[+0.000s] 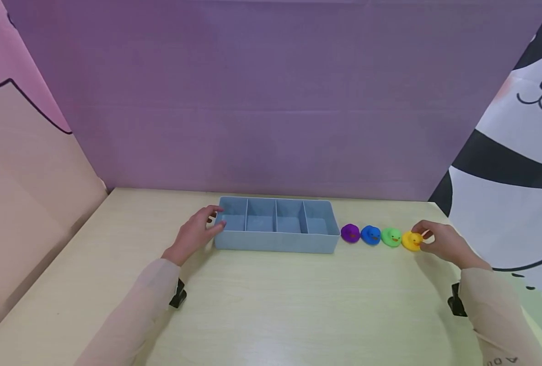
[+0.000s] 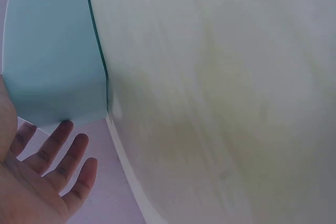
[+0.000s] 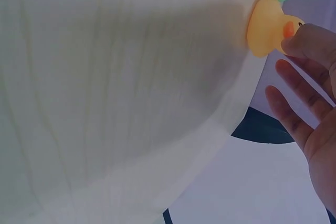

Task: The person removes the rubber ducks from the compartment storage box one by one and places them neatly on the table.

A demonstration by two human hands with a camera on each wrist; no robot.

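Note:
A pale blue tray [image 1: 275, 243] with several empty compartments lies at the back of the table. My left hand [image 1: 211, 218] rests against its left end with the fingers straight; the left wrist view shows those fingers [image 2: 58, 156] spread beside the tray's corner [image 2: 52, 51]. To the right of the tray stands a row of small rubber ducks: purple [image 1: 350, 233], blue [image 1: 370, 235], green [image 1: 391, 237] and yellow [image 1: 410, 241]. My right hand [image 1: 423, 231] is at the yellow duck [image 3: 268, 27]. One fingertip [image 3: 310, 38] touches its head and the other fingers stay loosely extended.
The light wooden table [image 1: 271, 305] stretches toward me. A purple backdrop stands behind it, a pink panel on the left and a panda-print cloth [image 1: 517, 152] on the right. The ducks stand near the table's right edge. Black straps [image 1: 178, 295] sit on both wrists.

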